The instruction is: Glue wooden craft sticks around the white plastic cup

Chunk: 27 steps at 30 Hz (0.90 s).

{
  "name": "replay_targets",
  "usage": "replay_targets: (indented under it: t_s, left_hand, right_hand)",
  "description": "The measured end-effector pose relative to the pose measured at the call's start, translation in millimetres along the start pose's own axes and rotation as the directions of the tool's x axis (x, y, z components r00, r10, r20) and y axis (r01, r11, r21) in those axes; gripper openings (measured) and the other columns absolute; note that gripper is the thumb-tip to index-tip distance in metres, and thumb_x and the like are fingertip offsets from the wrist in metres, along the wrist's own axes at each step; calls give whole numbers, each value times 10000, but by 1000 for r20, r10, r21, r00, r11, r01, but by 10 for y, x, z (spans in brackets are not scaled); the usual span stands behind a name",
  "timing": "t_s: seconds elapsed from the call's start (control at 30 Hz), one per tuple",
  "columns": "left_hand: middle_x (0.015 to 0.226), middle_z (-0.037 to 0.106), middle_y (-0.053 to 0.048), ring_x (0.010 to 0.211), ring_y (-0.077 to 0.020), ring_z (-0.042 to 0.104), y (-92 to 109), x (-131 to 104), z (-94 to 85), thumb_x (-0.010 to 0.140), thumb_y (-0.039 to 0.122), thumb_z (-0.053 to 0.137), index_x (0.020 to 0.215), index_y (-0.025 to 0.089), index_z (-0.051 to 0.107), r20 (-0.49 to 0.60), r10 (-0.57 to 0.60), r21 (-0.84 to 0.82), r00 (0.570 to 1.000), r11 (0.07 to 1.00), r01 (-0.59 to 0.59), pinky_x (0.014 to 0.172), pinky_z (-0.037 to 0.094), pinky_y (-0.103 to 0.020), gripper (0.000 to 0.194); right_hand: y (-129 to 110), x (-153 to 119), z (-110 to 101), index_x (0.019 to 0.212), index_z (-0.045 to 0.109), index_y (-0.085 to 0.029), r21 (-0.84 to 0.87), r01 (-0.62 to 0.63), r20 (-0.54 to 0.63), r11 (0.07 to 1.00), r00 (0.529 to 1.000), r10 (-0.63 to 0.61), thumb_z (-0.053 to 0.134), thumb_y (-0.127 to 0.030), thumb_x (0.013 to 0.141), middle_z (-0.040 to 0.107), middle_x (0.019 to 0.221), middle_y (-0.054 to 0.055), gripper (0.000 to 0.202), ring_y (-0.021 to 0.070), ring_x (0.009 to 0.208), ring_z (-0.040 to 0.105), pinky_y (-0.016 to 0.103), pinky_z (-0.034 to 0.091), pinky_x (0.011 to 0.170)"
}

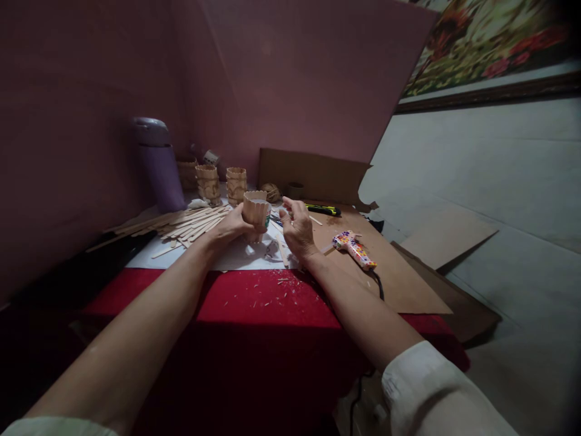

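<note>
My left hand (231, 226) is wrapped round a cup (255, 212) whose outside is partly covered with upright craft sticks. A bare patch with green print shows on the cup's right side. Just to the right of it, my right hand (297, 229) is raised with bent fingers and the thumb apart. Nothing shows between those fingers. A loose craft stick (282, 249) lies on the white paper (227, 259) below the hands. Left of the cup, many craft sticks (197, 225) are fanned out in a pile.
Stick-covered cups (236, 186) stand behind, beside a purple flask (160, 169) and a ball of twine (271, 192). On the cardboard (399, 278) lie a flower-patterned glue gun (354, 249) with a black cord and a yellow-black utility knife (324, 210). Scraps litter the red cloth (267, 306).
</note>
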<state>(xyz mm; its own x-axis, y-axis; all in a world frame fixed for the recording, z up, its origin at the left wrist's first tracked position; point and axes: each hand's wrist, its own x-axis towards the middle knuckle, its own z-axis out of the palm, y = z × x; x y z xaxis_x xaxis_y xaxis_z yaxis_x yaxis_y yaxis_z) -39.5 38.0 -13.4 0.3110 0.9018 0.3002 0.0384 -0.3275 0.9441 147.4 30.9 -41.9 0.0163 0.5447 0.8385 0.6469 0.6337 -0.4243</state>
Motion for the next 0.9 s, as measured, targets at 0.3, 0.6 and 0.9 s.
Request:
replay_targets:
  t_s: [0.3, 0.6, 0.9]
  left_hand:
    - [849, 649, -53, 721, -209, 580, -12, 19, -17, 445, 226, 844, 918, 181, 631, -54, 12, 27, 998, 1000, -11, 668, 467, -356, 520]
    - [813, 672, -42, 658, -190, 589, 73, -73, 27, 463, 159, 788, 957, 185, 621, -57, -48, -20, 997, 999, 47, 595, 462, -330, 523]
    - [789, 666, -29, 645, -175, 584, -35, 18, -29, 414, 179, 819, 927, 176, 618, -103, -10, -47, 995, 999, 5, 579, 471, -312, 551]
  right_hand:
    - [-18, -1, -9, 1123, 686, -196, 7, 11, 22, 1000, 1000, -11, 499, -312, 985, 684, 1097, 126, 260, 264, 1060, 613, 432, 492, 925]
    - [-71, -1, -36, 1100, 719, -243, 18, 96, 41, 995, 994, -97, 534, -319, 988, 700, 1050, 88, 229, 245, 1018, 629, 418, 499, 913]
    - [-63, -2, -28, 1105, 719, -243, 26, 100, 49, 995, 994, -101, 502, -345, 1004, 698, 1054, 88, 260, 243, 1017, 626, 422, 494, 923]
